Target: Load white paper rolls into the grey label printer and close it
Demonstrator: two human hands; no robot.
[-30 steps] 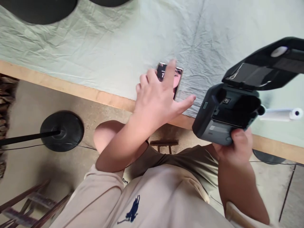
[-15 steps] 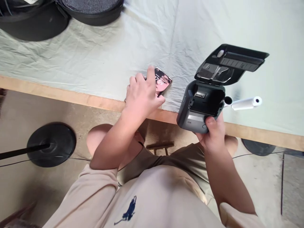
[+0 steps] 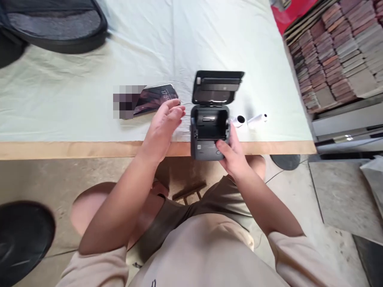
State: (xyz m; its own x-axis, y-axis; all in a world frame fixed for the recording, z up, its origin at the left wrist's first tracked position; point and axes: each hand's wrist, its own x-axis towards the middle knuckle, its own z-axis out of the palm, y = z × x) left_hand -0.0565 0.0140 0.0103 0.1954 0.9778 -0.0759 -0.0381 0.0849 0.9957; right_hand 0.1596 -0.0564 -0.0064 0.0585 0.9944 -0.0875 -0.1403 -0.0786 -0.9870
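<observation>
right hand point(image 3: 231, 149) clamped on open printer point(image 3: 210, 131) | left hand point(image 3: 163, 125) spread, just left of printer, perhaps brushing phone point(image 3: 155, 99) | paper roll point(image 3: 257, 119) right of printer on bench point(image 3: 89, 149)

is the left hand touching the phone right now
Cannot tell. In the head view the left hand has its fingertips at the phone edge, overlapping it, with no plain gap or contact.

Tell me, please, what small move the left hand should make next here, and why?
Probably reach right for the white paper roll. The small printer is held at the table edge by the right hand, with its lid raised and its bay looking empty. The left hand is open and free, just off the phone, though the roll lies nearer the right hand.
</observation>
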